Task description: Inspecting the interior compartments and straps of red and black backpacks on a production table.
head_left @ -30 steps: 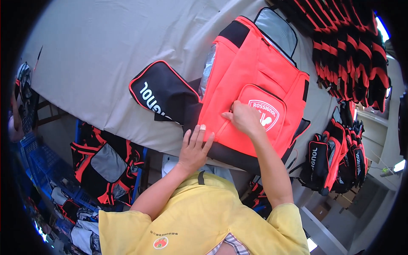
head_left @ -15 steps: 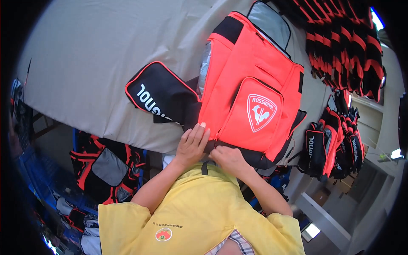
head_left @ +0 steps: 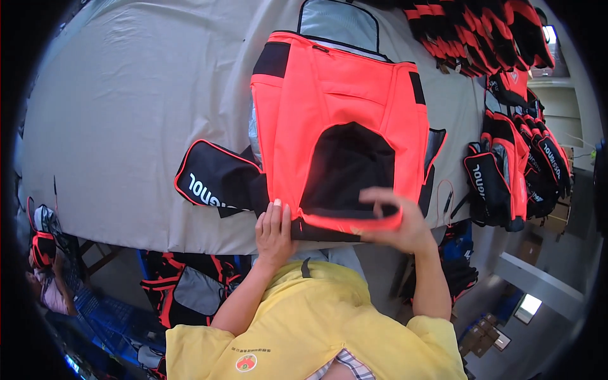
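Note:
A bright red-orange backpack [head_left: 354, 82] with black trim lies on the cloth-covered table in front of me. Its front pocket hangs open, showing a black lining [head_left: 348, 164], with the pocket flap [head_left: 323, 221] folded down toward me. My right hand [head_left: 405, 221] is at the flap's right end, its blurred fingers on the lining side and its thumb below the edge. Flat against the backpack's lower left edge rests my left hand [head_left: 274, 231], fingers stretched out. A black side panel [head_left: 218, 174] with red piping spreads out to the left.
The pale cloth [head_left: 139, 114] covers the table. Similar bags [head_left: 500, 164] stand at the right, with a stack of red and black bags [head_left: 475, 31] farther back. Below the table's front edge lies another bag [head_left: 196, 288]. A person [head_left: 57, 285] is at the far left.
The front pocket has gone from closed to open, its flap turned down. My right hand has moved rightward along the pocket's lower edge. The backpack has turned slightly and sits farther left in view.

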Available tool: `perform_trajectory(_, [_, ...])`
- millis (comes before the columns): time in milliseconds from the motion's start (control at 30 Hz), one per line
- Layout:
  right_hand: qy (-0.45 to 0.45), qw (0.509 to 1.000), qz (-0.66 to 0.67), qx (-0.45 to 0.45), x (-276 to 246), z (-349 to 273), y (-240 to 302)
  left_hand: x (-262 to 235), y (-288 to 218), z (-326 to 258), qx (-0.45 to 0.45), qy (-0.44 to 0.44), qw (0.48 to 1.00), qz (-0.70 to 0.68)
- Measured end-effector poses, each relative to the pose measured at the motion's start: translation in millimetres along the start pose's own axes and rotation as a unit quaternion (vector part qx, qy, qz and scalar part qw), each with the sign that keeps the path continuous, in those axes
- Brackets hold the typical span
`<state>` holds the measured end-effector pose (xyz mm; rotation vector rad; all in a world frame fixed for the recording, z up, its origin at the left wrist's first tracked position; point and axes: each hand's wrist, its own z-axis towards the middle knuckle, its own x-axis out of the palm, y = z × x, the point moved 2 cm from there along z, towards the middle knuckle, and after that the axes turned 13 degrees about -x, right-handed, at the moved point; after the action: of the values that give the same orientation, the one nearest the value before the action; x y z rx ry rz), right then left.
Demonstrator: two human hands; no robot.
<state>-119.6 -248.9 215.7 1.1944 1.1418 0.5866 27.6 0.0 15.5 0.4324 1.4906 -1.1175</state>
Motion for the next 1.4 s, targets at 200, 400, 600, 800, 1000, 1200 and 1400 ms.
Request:
perform_trajectory(200, [0.009,0.949,-0.316,-0.003,95,-191,-67,1,-13,12,0.016,0.017,1.000,-0.004])
perform_trajectory(400, [-0.188,0.923,-0.330,-0.064,101,-246,-109,-2,-20,13,0.031,-0.009,0.999,0.041])
perform_trajectory(600, [-0.258,0.915,-0.282,-0.128,112,-267,-111,-16,-27,4,0.057,0.010,0.997,0.060])
perform_trajectory(800, [-0.325,0.919,-0.172,-0.139,115,-277,-124,-55,-18,25,0.008,0.167,0.983,-0.076])
perform_trajectory(1000, [-0.337,0.926,-0.138,-0.102,95,-268,-115,-72,-104,68,0.081,0.052,0.991,-0.088])
perform_trajectory(1200, [-0.319,0.922,-0.185,-0.119,40,-156,-63,-17,-140,68,0.220,0.142,0.965,-0.021])
perform_trajectory(1400, [-0.142,0.938,-0.316,-0.006,17,26,-186,2,-148,57,0.212,0.112,0.968,-0.074])
